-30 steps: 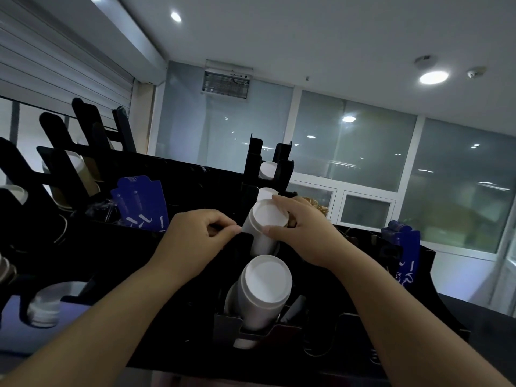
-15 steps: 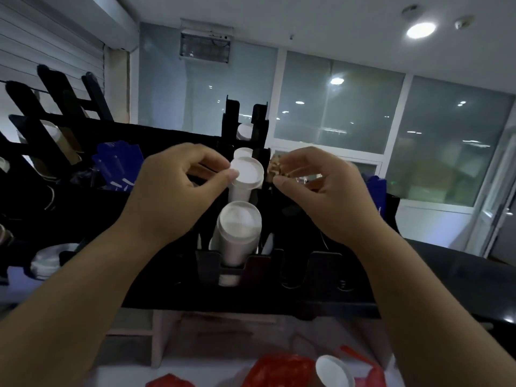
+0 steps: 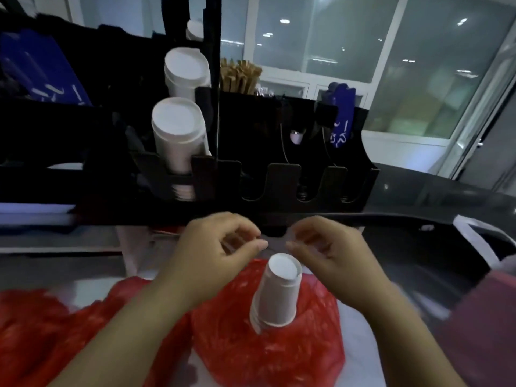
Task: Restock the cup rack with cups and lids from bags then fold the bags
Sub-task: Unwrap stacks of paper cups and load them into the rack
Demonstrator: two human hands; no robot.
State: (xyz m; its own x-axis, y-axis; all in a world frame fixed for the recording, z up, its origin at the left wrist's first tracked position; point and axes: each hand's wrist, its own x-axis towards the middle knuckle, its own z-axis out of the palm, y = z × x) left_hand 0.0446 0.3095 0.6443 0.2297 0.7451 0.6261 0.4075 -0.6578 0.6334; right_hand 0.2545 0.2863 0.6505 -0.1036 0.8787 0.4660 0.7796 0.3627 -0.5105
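A black cup rack (image 3: 282, 174) stands on the counter ahead. Its left slots hold two stacks of white cups, one in front (image 3: 178, 132) and one behind (image 3: 185, 71); the slots to the right look empty. Below it, a short stack of upturned white cups (image 3: 277, 294) rises out of a red plastic bag (image 3: 265, 350). My left hand (image 3: 215, 255) and my right hand (image 3: 332, 258) hover just above that stack, one on each side. Their fingers are loosely curled and hold nothing.
Another crumpled red bag (image 3: 36, 325) lies at the lower left. Wooden stirrers (image 3: 240, 76) and blue paper sleeves (image 3: 342, 113) sit behind the rack. A dark counter (image 3: 432, 196) runs to the right, with a white bag handle (image 3: 474, 241) at its edge.
Both hands have let go of the cup stack in the rack and dropped down to the stack in the red bag. My view has tilted downward with them.
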